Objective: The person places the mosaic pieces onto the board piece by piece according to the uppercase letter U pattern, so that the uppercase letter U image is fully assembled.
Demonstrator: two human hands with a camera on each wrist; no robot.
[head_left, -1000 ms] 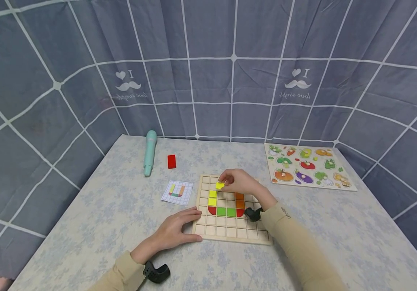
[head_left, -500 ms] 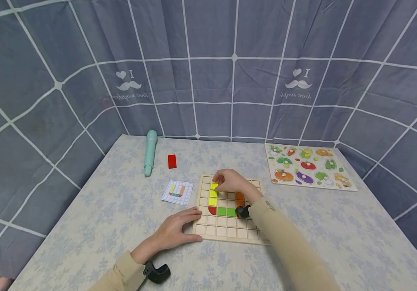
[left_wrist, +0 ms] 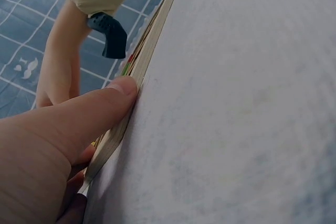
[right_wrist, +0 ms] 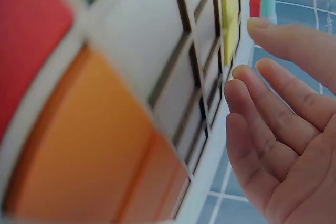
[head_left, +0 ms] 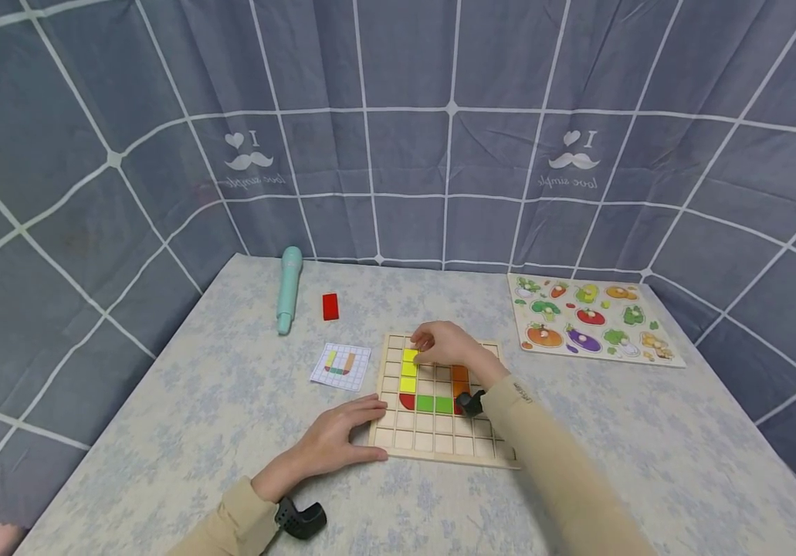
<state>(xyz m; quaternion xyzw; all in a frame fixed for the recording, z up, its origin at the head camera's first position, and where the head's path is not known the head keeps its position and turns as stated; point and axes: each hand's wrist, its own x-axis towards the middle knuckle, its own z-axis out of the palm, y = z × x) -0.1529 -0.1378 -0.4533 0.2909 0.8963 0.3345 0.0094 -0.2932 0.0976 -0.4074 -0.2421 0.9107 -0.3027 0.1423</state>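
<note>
A wooden grid board (head_left: 439, 457) lies on the table, with yellow tiles (head_left: 408, 378), green tiles (head_left: 434, 404), orange tiles (head_left: 460, 376) and a red rounded tile (head_left: 408, 401) in its cells. The left hand (head_left: 337, 436) rests at the board's near left corner, its thumb (left_wrist: 118, 88) on the front edge and its fingers along the left side. Over the upper part of the board is the right hand (head_left: 448, 345), beside the top yellow tile. In the right wrist view, its thumb and loosely bent fingers stand apart with nothing between them.
A pattern card (head_left: 340, 367) lies left of the board. Behind it are a red block (head_left: 330, 306) and a teal microphone-shaped object (head_left: 289, 290). A vegetable knob puzzle (head_left: 585, 318) lies at the back right. A checked curtain (head_left: 408, 154) surrounds the table.
The right hand has moved left and put the yellow tile it pinched into the top of the yellow column, then let go and drawn slightly right. The left hand has stayed put.
</note>
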